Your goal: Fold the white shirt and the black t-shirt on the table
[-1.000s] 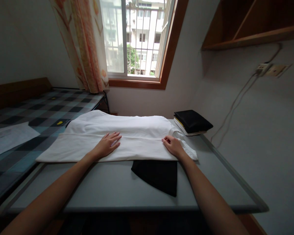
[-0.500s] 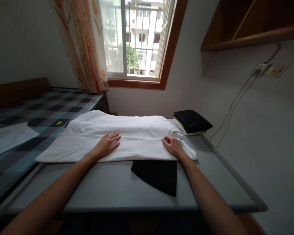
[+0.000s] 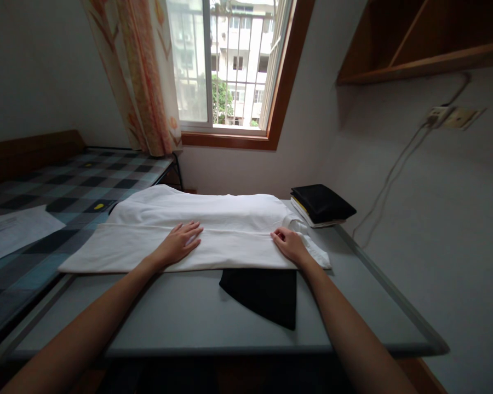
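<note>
A white T-shirt point(image 3: 230, 210) lies spread on the grey table, its near side folded over in a long strip. My left hand point(image 3: 178, 243) rests flat on that strip, fingers spread. On the right, near the collar end, my right hand point(image 3: 288, 243) has its fingers curled at the strip's upper edge, closed on the shirt's cloth; the fingertips are partly hidden. From beneath the near edge sticks out a black piece of cloth point(image 3: 265, 295), shaped like a short sleeve.
A stack of folded clothes point(image 3: 322, 202), black on top, sits at the table's point(image 3: 181, 323) far right corner. To the left is a checked bed point(image 3: 78, 180) with a paper sheet point(image 3: 18, 232). Cables point(image 3: 394, 164) hang on the right wall under a wooden shelf point(image 3: 414, 63).
</note>
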A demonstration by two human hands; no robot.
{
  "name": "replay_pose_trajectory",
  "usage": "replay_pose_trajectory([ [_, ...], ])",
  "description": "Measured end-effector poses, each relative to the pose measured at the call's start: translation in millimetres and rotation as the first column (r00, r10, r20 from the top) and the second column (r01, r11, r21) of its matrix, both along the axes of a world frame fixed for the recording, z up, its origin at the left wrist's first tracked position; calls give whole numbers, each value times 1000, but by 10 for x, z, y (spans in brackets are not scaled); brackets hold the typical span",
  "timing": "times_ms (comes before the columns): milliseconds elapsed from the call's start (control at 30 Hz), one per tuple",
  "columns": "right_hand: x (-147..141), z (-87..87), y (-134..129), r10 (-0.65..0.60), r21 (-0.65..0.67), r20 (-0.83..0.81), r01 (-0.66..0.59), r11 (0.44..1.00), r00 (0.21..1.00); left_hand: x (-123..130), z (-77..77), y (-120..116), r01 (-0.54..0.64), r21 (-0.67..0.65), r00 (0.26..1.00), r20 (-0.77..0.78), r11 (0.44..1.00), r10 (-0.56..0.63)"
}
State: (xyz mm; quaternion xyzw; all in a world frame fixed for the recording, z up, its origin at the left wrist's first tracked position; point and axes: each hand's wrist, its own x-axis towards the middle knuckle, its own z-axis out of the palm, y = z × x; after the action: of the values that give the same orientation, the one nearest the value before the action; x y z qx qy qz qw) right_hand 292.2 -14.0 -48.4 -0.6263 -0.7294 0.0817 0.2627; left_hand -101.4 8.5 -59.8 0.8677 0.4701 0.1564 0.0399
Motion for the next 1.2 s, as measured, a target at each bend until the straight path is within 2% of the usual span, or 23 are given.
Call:
replay_pose_trajectory([
  [133,-5,-1,0,-10,1,15,10,1000,1000,29,0,23,-34,48,999,21,998,33],
  [267,-1,-12,3,-6,8,1,6,1000,1000,89,93,165,-135,152,990,63,979,127],
  [367,3,-22,6,-3,6,-9,3,1000,1000,81,216,431,-194,177,981,48,965,189],
  [533,10,-23,10,-1,9,-18,1,1000,1000,-80,350,986,-340,121,938,-27,933,345],
  [700,-9,-1,-15,-4,2,5,4,1000,1000,-177,267,1273,-409,-5,894,-203,913,399],
  [867,-98,71,23,-61,-6,113,62,998,992,-140,148,1230,-471,71,870,-130,879,476],
  [1000,-136,193,367,-95,36,78,92,995,992,-133,122,1139,-457,117,884,-54,882,465],
  [1067,-115,273,650,-97,68,73,92,993,993,-136,126,1117,-469,108,880,-24,877,474],
  [1200,8,415,1238,-177,87,121,167,982,977,-139,124,1111,-471,102,881,6,876,473],
])
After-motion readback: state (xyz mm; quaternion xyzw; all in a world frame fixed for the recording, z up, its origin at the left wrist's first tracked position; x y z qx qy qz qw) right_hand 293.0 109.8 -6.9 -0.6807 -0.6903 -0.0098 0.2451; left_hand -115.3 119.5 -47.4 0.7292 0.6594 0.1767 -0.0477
